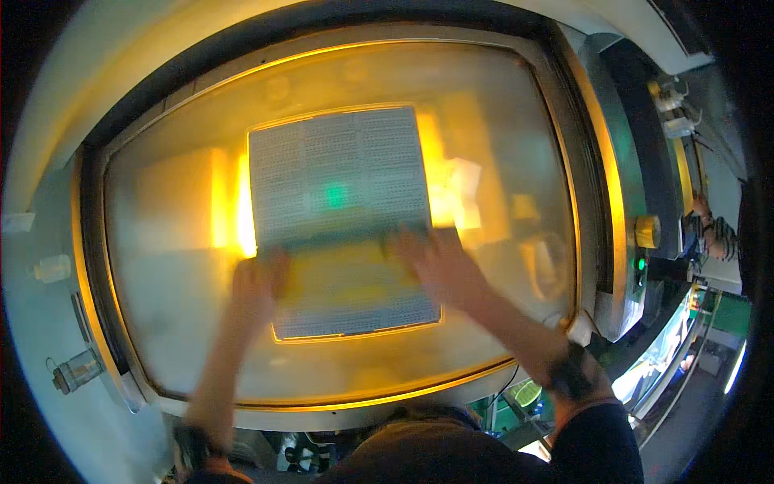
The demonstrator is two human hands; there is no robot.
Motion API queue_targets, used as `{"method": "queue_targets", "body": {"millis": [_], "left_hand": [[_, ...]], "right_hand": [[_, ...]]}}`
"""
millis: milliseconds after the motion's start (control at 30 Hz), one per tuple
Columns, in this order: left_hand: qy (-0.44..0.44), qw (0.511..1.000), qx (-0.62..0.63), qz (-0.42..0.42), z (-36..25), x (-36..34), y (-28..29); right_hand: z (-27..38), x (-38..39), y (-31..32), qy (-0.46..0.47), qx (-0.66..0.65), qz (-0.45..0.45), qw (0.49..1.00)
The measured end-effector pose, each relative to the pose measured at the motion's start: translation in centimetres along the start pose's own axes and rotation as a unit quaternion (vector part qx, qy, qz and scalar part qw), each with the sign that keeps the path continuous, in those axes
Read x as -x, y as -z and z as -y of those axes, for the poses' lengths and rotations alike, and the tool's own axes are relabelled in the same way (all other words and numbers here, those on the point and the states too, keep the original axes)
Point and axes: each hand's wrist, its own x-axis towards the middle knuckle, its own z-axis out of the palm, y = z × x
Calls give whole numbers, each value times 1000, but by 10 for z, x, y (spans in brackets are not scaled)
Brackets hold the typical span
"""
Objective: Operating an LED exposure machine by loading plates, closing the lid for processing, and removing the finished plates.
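Note:
A grey-blue rectangular panel (339, 153) with rows of fine marks lies on a lit, hazy glass-like surface (161, 323), and yellow light glows around its edges. Across the panel's nearer half stretches a wide yellow band with a dark teal far edge (347, 270), smeared by motion, so its exact kind is unclear. My left hand (260, 274) closes on the left end of this band. At the right end my right hand (435, 262) grips it, fingers bent over the dark edge. Both hands are blurred. A green glow falls on the panel beyond them.
A raised metal frame (105, 266) surrounds the lit surface, under a pale hood. Right of the panel lies a bright, paper-like patch (459, 194). A yellow knob (647, 231) and green light sit on the right side. Farther right, another person's hands (713, 234) show.

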Motion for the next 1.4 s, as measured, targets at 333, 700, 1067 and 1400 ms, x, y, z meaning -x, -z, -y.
{"method": "queue_targets", "body": {"millis": [333, 700, 1067, 1400], "left_hand": [[-105, 971, -198, -86, -129, 52, -37], [-151, 933, -162, -283, -121, -318, 198], [-37, 990, -126, -44, -123, -61, 62], [-134, 977, -166, 16, -123, 189, -114]], "right_hand": [[-30, 118, 17, 11, 19, 85, 996], [-292, -214, 59, -134, 25, -31, 990], [-114, -5, 19, -71, -86, 58, 992], [30, 258, 27, 71, -306, 115, 943]]}}
